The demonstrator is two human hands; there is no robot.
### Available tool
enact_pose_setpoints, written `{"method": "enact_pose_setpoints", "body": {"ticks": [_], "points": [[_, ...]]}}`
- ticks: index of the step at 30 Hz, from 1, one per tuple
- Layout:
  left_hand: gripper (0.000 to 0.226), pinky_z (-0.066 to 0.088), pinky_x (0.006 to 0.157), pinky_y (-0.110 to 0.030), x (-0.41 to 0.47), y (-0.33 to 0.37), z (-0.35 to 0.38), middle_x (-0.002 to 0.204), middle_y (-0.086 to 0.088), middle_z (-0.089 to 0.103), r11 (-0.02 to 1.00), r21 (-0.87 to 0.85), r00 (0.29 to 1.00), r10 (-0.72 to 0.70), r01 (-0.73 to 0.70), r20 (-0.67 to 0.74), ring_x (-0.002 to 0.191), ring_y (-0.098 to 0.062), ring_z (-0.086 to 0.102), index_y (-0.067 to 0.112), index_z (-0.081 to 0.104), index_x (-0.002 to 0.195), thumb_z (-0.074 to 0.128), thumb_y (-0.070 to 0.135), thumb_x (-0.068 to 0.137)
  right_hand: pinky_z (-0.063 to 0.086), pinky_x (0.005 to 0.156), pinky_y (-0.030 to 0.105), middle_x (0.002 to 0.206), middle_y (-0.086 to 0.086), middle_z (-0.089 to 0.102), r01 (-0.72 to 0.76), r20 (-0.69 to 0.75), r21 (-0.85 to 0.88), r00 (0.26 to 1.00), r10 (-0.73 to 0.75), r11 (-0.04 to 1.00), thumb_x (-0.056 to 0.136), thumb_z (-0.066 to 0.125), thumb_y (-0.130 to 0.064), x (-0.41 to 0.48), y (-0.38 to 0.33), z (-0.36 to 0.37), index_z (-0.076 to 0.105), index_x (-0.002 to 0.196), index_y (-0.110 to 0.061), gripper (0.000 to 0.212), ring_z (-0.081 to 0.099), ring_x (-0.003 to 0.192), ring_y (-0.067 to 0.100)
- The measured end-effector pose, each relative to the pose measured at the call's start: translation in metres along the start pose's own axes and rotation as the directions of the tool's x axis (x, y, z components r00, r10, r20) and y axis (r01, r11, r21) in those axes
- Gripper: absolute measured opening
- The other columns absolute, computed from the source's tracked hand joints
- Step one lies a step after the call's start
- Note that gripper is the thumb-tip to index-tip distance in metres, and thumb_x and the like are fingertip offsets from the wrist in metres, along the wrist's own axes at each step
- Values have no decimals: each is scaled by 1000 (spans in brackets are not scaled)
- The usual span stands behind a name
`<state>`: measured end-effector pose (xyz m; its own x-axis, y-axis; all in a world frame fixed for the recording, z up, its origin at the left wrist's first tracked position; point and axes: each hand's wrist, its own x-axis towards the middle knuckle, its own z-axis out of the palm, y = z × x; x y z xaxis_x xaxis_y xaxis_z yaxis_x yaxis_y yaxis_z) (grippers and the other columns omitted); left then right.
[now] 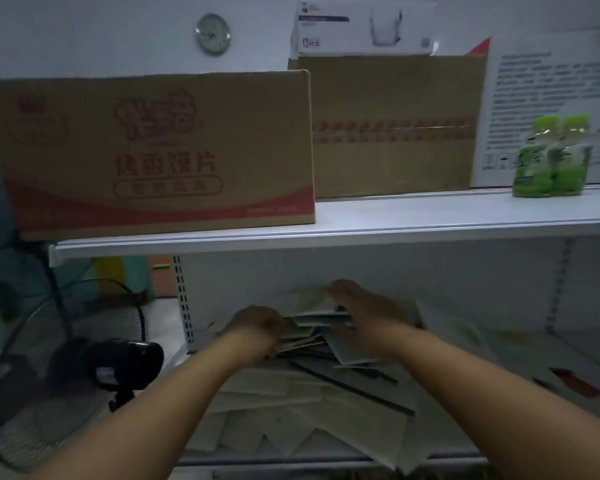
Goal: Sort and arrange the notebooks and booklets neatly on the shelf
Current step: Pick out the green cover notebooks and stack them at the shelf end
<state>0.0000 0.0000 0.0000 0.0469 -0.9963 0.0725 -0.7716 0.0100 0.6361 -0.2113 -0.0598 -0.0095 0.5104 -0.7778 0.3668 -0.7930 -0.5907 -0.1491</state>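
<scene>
Step in hand: gathering booklets on lower shelf (291,462). Left hand (257,327) fingers curled, gripping booklet stack (321,320) at its left edge; right hand (364,306) fingers straight, pressing its top. Loose booklets (291,403) lie scattered in front. Next, probably: square edges, stand stack upright.

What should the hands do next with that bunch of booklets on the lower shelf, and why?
Probably press the bunch of booklets together and square its edges. The left hand grips one end, the right hand rests on the other, and the booklets between them jut out at different angles. More loose booklets lie scattered in front.
</scene>
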Motion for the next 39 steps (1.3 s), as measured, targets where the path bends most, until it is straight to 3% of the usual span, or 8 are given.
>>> {"method": "enact_pose_setpoints", "body": {"ticks": [5,9,13,16,22,25,29,39], "points": [[38,45,50,-21,-6,12,17,72,-12,66,854,-452,966,-220,256,133,52,-20,58,6,66,100,45,38,98,43,79,29,121,2,61,190,-90,-71,977,-196,979,87,30,-40,16,15,18,63,114,-19,48,58,108,25],[55,40,42,-21,-8,21,23,57,-10,59,603,-731,944,-276,318,183,41,-19,52,3,59,115,37,50,96,40,52,28,79,8,70,249,-358,-32,901,-244,968,86,47,-25,16,19,24,65,87,-12,22,65,68,29],[47,53,65,-33,1,41,28,87,-18,70,304,-910,944,-256,283,208,74,-29,66,9,57,112,42,50,93,41,40,20,64,-1,68,278,-552,67,810,-197,958,77,57,-22,1,13,18,69,80,-18,13,62,51,16],[31,57,70,-38,15,61,36,97,-18,70,98,-986,967,-232,133,108,86,-31,66,6,57,112,44,29,96,50,44,27,80,6,72,416,-527,51,783,-330,908,79,50,-16,-18,13,17,71,84,-14,22,66,59,24],[21,50,71,-40,32,71,55,105,-17,69,314,-939,976,-205,136,73,90,-31,64,6,64,107,48,12,94,52,76,24,147,1,39,313,-330,115,907,-261,943,78,54,-29,-86,74,18,44,132,-22,56,51,118,17],[19,54,64,-32,35,65,57,91,-8,74,423,-896,988,-118,138,97,78,-26,69,11,66,103,51,8,92,33,109,29,155,-12,8,28,-194,79,981,-12,996,83,55,-26,-117,123,17,21,148,-22,74,20,139,14],[24,57,65,-31,41,69,70,98,-6,74,417,-893,983,-12,170,181,76,-21,72,14,65,106,51,3,91,12,116,25,159,-5,4,-372,105,67,925,364,926,98,42,-29,-125,144,20,4,151,-21,66,11,145,15],[49,59,69,-33,48,69,80,112,-13,69,421,-903,977,143,82,155,95,-27,68,11,60,120,68,-1,73,42,87,26,139,1,51,-435,-349,93,828,439,896,101,35,-33,-84,105,-25,37,143,-21,44,57,115,22]]}}
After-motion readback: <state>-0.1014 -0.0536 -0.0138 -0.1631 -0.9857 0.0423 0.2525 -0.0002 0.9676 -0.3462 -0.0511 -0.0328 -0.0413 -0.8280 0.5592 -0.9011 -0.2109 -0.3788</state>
